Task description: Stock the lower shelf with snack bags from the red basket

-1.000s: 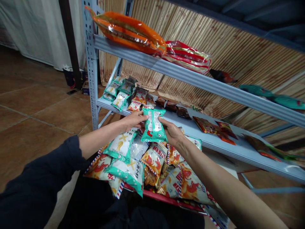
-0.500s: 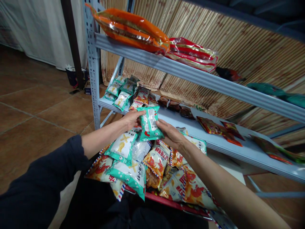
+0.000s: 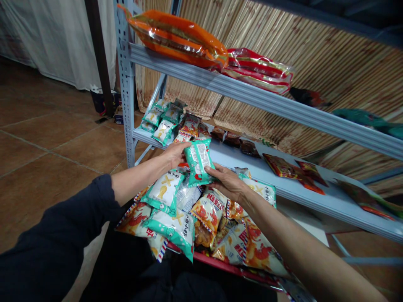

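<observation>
Between my hands is a teal and white snack bag [image 3: 199,161], its printed back facing me. My left hand [image 3: 176,154] grips its left edge, fingers partly hidden behind it. At the lower right edge, my right hand [image 3: 227,179] holds it with the thumb on the front. Beneath them a red-rimmed basket [image 3: 220,263] is heaped with snack bags. Among these are teal and white bags [image 3: 171,228] on the left and cream bags with red print [image 3: 208,212] in the middle.
A blue-grey metal rack [image 3: 252,93] stands ahead. On its lower shelf are teal snack bags [image 3: 164,129], red-brown bags [image 3: 190,125] and dark packets [image 3: 231,139]. Large orange [image 3: 179,35] and red [image 3: 258,69] bags lie on the shelf above. Tiled floor [image 3: 47,176] extends at left.
My right hand has shifted its grip slightly, with its thumb now lying further over the bag's front. The bag has tilted a little. The view has moved slightly.
</observation>
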Demonstrator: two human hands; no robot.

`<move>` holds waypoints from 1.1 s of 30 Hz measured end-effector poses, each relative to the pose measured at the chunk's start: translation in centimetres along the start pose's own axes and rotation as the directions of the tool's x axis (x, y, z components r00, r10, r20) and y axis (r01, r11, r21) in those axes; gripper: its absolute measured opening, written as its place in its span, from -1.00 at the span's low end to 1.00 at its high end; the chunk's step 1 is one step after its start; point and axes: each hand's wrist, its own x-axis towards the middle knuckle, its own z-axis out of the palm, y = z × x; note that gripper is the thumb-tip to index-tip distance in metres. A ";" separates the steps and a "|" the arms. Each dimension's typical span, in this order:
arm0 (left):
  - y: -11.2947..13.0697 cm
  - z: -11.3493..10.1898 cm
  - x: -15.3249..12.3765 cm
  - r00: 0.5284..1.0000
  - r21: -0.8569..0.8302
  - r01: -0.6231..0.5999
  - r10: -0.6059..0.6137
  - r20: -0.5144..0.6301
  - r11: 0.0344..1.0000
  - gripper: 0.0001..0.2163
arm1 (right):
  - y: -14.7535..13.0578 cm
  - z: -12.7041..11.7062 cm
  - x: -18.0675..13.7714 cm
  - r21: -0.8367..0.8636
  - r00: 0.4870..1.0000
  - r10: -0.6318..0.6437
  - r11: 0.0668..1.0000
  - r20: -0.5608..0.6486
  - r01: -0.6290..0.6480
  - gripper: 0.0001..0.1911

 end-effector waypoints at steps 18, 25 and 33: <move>0.9 0.0 -0.1 0.975 -0.009 -0.117 0.113 -0.189 0.993 -0.92 | 1.7 0.3 0.6 0.239 0.981 -0.012 0.969 -0.194 0.059 -0.81; 0.9 -0.8 0.0 0.966 -0.026 -0.110 0.100 -0.238 0.994 -0.91 | 2.1 0.3 1.0 0.287 0.973 -0.022 0.954 -0.228 0.089 -0.79; 0.5 -1.1 0.3 0.960 -0.057 -0.121 0.103 -0.260 0.991 -0.95 | 2.0 1.2 0.8 0.217 0.929 -0.104 0.958 -0.356 0.190 -0.76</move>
